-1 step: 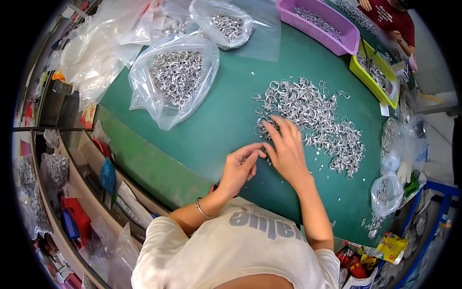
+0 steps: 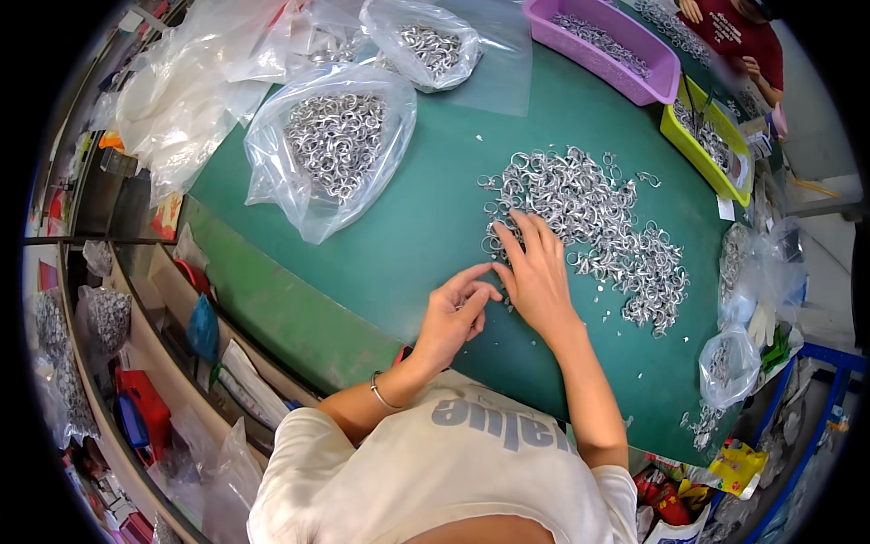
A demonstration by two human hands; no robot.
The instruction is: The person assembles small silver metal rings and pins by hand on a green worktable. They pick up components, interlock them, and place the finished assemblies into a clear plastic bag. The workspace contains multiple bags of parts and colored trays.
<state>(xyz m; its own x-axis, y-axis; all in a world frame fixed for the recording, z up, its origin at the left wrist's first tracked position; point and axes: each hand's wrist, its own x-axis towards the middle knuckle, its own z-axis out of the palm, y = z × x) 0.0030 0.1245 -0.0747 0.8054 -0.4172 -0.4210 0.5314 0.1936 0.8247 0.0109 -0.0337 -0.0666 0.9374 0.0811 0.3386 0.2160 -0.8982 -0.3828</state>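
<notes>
A loose heap of small silvery metal rings with clasp-like parts (image 2: 589,213) is spread over the green table. My right hand (image 2: 539,281) reaches to the heap's near left edge, its fingers stretched out and apart, touching or just above the rings. Its thumb meets the fingertips of my left hand (image 2: 453,317). That left hand is curled, thumb against fingers; whatever it may hold is hidden by the fingers. A clear plastic bag (image 2: 390,136) full of similar rings stands open, farther off to the left.
Behind it sits another bag of rings (image 2: 430,54). At the far right are a purple basket (image 2: 666,77) and a yellow-green basket (image 2: 689,145), both holding metal parts. A co-worker in a dark red shirt (image 2: 752,45) is beyond. Shelves (image 2: 154,363) run along the left.
My right hand has shifted very slightly left and away from me at the heap's edge. My left hand stays curled in nearly the same place.
</notes>
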